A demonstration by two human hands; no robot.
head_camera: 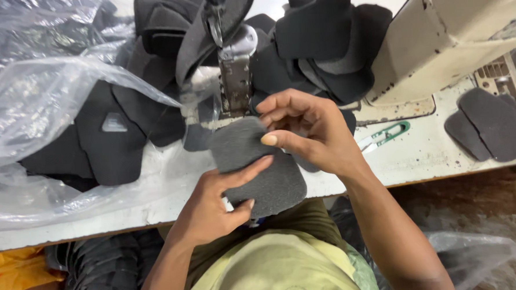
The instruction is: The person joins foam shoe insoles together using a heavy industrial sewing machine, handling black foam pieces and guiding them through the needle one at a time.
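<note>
At the front edge of the white sewing table (pixel 421 155), right under the needle post (pixel 235 82): a grey padded fabric piece (pixel 259 162), rounded at the corners, lying half on the table and half over the edge toward the lap. Left hand (pixel 214 208) clamped on its lower left side — thumb curled under the bottom edge, index finger stretched flat across the top. Right hand (pixel 309 131) pinching the upper right corner, thumb and fingertips closed on the fabric just beside the post. Behind the post, a heap of dark cut pieces (pixel 323 38) spilling round the cream machine body (pixel 456 32). Off to the left, clear plastic bag (pixel 42 108) with more dark pieces (pixel 107 140) poking out of it. To the right of the right hand, green-handled thread snips (pixel 385 136) on the table — further right, two flat grey pieces (pixel 489 126) overlapping near the table's edge.
</note>
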